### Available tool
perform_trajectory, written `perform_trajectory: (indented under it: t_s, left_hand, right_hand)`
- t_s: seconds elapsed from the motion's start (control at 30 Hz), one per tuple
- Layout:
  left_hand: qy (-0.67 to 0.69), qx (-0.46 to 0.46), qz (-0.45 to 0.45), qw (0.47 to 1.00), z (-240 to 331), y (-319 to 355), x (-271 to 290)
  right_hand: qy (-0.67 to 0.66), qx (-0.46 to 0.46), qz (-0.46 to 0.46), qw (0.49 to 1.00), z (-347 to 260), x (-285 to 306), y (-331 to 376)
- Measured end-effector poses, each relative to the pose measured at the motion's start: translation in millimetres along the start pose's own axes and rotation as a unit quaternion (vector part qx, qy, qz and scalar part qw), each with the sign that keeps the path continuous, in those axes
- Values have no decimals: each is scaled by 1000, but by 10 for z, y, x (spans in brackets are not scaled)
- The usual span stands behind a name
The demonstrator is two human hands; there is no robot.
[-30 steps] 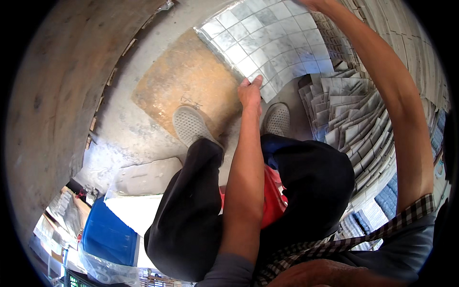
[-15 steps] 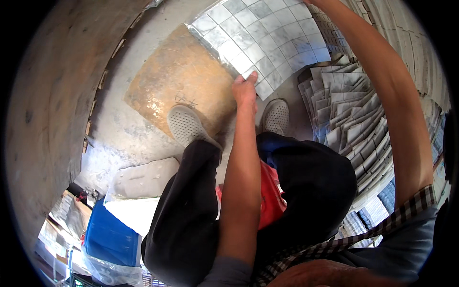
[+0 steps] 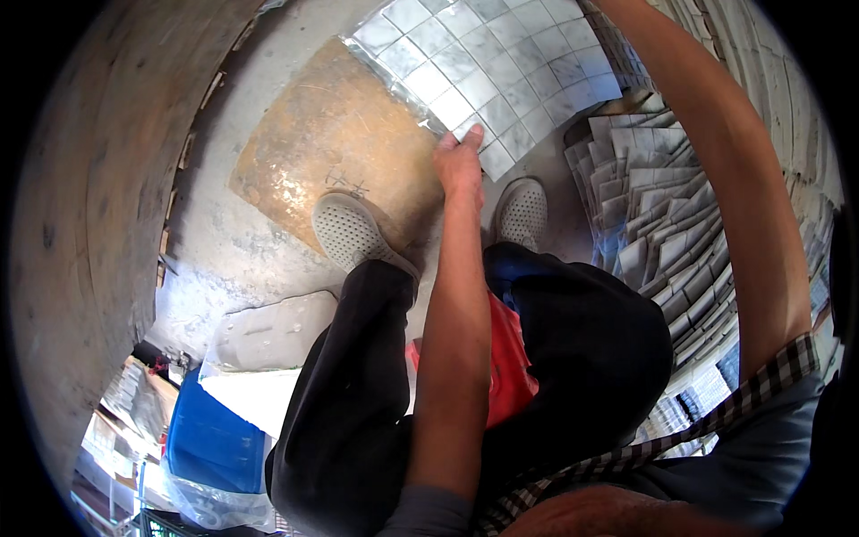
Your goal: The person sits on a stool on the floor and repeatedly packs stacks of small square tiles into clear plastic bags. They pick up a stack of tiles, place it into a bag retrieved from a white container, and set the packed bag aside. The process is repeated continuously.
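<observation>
A sheet of small grey-white marble mosaic tiles is held flat above the floor in front of me. My left hand pinches its near corner, thumb on top. My right arm reaches up along the right side toward the sheet's far end, and its hand is cut off by the top edge of the picture. I am crouching, with dark trousers and two pale perforated shoes below the sheet.
A brown board lies on the concrete floor under the sheet. Stacks of similar tile sheets fan out on the right. A grey wall curves along the left. A blue bin and white bag sit lower left.
The tile sheet has slid up and away from me, uncovering more of the brown board. My left hand has gone with it, still on the corner.
</observation>
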State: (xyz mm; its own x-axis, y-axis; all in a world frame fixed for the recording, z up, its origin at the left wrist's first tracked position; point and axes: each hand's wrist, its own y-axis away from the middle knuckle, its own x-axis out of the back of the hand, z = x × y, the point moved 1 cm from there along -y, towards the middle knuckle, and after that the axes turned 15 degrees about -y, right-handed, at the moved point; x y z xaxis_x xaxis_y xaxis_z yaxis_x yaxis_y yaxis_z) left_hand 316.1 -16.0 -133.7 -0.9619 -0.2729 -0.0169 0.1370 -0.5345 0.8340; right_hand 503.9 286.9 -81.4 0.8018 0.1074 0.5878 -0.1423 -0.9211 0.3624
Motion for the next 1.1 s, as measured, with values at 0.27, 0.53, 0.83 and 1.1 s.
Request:
perform_trajectory:
  t_s: [0.27,0.53,0.83,1.1]
  left_hand:
    - [-300,-53,59,951,203,88,-3]
    - [-471,-138,180,853,237,381,-78]
    - [-407,-97,114,901,351,310,-123]
    - [-384,-143,79,909,295,263,-99]
  right_hand:
    - [88,163,58,981,525,194,-177]
    - [230,87,39,969,1002,286,582]
    - [313,84,68,943,1216,218,600]
    - [293,76,-8,953,1275,328,556]
